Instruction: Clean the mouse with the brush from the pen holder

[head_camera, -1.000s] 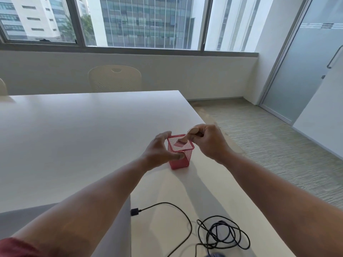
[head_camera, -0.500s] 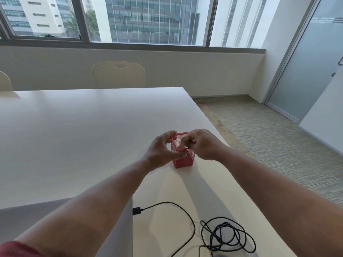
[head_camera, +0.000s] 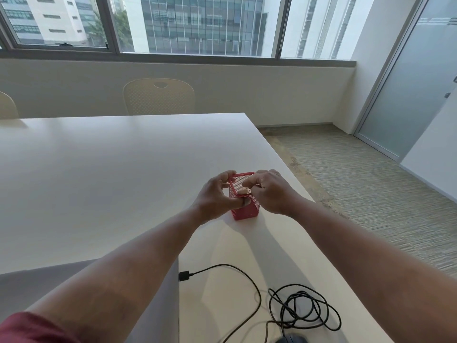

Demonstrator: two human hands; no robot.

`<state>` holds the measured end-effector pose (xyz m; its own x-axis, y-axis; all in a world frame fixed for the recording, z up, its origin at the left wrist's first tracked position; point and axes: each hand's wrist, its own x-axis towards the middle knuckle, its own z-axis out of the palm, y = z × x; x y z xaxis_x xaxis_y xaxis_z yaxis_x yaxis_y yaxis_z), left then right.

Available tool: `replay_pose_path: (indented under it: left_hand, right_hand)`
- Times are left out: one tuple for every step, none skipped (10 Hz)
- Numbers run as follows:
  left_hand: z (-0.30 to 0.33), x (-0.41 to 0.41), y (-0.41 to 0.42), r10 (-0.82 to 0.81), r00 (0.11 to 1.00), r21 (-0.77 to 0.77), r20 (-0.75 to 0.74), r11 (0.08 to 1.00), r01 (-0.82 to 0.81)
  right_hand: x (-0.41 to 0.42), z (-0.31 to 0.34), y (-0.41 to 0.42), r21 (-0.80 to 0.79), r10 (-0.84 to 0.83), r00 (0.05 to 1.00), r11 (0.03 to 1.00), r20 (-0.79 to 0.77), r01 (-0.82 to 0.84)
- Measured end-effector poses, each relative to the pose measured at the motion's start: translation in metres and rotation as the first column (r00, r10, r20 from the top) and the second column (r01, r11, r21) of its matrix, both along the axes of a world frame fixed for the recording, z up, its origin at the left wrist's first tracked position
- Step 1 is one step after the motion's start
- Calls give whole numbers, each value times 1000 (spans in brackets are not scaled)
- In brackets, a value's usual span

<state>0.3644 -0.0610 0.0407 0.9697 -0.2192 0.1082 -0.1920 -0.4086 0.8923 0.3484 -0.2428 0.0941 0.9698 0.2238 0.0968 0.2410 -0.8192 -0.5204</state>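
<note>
A red mesh pen holder stands near the table's right edge. My left hand grips its left side, with the thumb on the near rim and the fingers on the far rim. The fingers of my right hand dip into its open top. A small pale piece shows at those fingertips inside the holder; I cannot tell whether it is the brush or a fingertip. The dark mouse lies at the bottom edge, mostly cut off, apart from both hands.
The mouse's black cable lies coiled on the white table, its USB plug near my left forearm. The table's right edge drops to carpet. Two pale chairs stand at the far side.
My right hand has come down from above the holder, and its fingers are now inside the opening. My left hand has kept its hold on the holder.
</note>
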Motion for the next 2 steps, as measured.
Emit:
replay_pose_path:
  left_hand:
    - [0, -1, 2, -17, 1000, 23, -1, 1000, 17]
    - [-4, 0, 4, -31, 999, 14, -9, 999, 32]
  right_hand:
    - [-7, -7, 4, 41, -48, 996, 998, 79, 45]
    - [-9, -10, 3, 73, -85, 989, 994, 121, 76]
